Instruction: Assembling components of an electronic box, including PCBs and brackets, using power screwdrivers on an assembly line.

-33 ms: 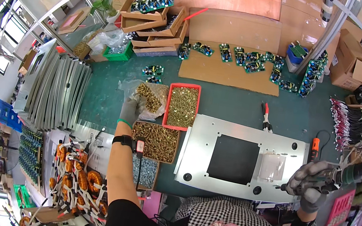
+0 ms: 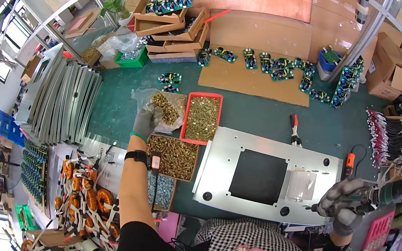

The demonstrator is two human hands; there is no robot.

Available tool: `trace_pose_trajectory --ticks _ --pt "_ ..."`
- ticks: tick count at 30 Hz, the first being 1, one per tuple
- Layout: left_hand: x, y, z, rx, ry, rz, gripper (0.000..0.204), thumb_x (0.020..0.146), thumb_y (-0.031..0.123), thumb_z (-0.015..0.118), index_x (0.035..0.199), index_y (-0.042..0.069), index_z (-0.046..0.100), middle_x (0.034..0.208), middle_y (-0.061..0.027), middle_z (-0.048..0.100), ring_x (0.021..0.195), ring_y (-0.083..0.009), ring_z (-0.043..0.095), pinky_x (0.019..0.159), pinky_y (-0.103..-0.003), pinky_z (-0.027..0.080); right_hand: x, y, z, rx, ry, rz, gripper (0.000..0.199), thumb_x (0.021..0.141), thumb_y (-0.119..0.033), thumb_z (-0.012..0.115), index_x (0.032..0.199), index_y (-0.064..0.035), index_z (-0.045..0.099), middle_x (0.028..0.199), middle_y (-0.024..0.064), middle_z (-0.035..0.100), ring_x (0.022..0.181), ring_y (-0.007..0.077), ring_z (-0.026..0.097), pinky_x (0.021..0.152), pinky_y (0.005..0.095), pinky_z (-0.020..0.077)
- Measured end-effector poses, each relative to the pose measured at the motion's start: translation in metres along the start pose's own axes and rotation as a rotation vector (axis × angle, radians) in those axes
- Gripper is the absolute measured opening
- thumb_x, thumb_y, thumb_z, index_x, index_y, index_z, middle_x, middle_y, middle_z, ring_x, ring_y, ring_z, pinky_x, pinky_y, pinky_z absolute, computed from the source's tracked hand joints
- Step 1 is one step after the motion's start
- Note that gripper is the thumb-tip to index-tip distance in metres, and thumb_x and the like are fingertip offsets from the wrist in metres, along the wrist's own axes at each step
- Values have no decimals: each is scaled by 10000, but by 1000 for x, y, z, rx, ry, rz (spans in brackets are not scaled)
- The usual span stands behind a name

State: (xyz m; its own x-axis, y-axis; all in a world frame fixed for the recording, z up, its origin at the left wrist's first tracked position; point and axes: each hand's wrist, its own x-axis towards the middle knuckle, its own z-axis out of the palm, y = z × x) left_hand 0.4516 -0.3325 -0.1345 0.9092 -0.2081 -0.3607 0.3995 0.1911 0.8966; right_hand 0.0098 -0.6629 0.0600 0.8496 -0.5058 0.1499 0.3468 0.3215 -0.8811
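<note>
My left hand [image 2: 145, 121], in a grey glove, is at an opened clear plastic bag [image 2: 179, 102] of small brass-coloured fasteners [image 2: 165, 110]. Its fingers are drawn together against them; what they pinch, if anything, is hidden. My right hand [image 2: 343, 201], also gloved, is closed around a power screwdriver [image 2: 393, 191], whose bit points left over the panel's right edge. In front of me lies a flat silver metal panel [image 2: 215, 172] with a large rectangular cutout, black round feet and a piece of clear film [image 2: 301, 185] on it.
Beside the bag stand a red tray [image 2: 218, 120] of small brass parts and a cardboard box [image 2: 194, 161] of brass fasteners. Pliers [image 2: 295, 132] and an orange-handled screwdriver [image 2: 349, 163] lie beyond the panel. Circuit boards [image 2: 282, 70] line the back; metal panels [image 2: 62, 99] stand left.
</note>
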Motion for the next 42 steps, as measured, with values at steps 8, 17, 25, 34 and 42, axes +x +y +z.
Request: trace_pose_trajectory --ticks 8,17,25,34,42 --pt "-104 1 130 -84 -507 -31 273 905 182 553 1135 48 495 931 -50 579 749 -107 571 600 -206 489 19 -18 8 58 -50 -233 443 664 -34 707 1036 20 473 898 225 584 699 276 627 547 351 550" --pt "-244 -34 265 -33 -978 -382 283 878 187 599 1097 15 547 880 -63 586 703 -100 567 595 -210 484 58 -25 8 10 -360 -602 458 711 51 600 1135 32 426 987 241 566 840 269 611 720 352 535" --pt "-243 -46 279 79 -945 -366 221 894 112 557 1088 5 559 817 -56 586 671 -117 558 628 -240 480 59 -15 -14 36 -290 -600 446 692 63 591 1107 33 429 983 252 562 861 279 614 754 358 535" --pt "-229 -52 280 -107 -954 -603 251 850 142 612 1050 -4 574 792 -69 581 614 -119 538 536 -227 463 74 -8 -26 133 -399 -600 441 721 43 610 1123 21 430 999 252 566 855 319 610 778 417 520" --pt "-221 -46 288 16 -1040 -512 279 857 172 606 1066 -8 565 821 -84 600 619 -135 571 550 -224 480 73 7 -28 356 -240 -378 432 736 20 582 1136 22 416 1008 249 568 869 307 625 808 411 519"
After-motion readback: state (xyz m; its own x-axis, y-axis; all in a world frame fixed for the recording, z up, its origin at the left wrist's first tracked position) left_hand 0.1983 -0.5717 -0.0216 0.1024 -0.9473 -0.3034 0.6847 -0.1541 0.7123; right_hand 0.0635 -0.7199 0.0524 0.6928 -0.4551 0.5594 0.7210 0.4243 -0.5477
